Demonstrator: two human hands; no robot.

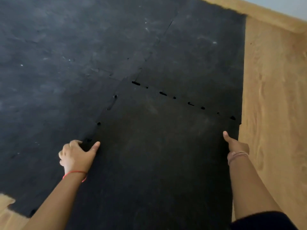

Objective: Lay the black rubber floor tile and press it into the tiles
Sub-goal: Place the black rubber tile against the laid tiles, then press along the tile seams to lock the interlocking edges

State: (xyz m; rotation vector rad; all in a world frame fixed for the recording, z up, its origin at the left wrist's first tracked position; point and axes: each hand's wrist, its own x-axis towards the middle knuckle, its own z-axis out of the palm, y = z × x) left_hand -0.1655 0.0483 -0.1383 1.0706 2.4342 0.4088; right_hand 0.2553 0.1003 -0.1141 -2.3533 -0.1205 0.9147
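Black rubber floor tile (157, 155) lies long axis running away from the person, far edge meeting the laid tiles (66, 55); gaps show along the seams. Left hand (77, 155) grips its left edge, right hand (236, 146) its right edge. Wooden floor (274, 105) to the right.

Left hand (77, 156) curled in a side grip, right hand (236, 146) likewise, thumb forward, both forearms extended

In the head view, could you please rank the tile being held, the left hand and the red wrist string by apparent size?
1. Black rubber floor tile
2. Left hand
3. Red wrist string

Nearness to the camera exaggerates the tile.
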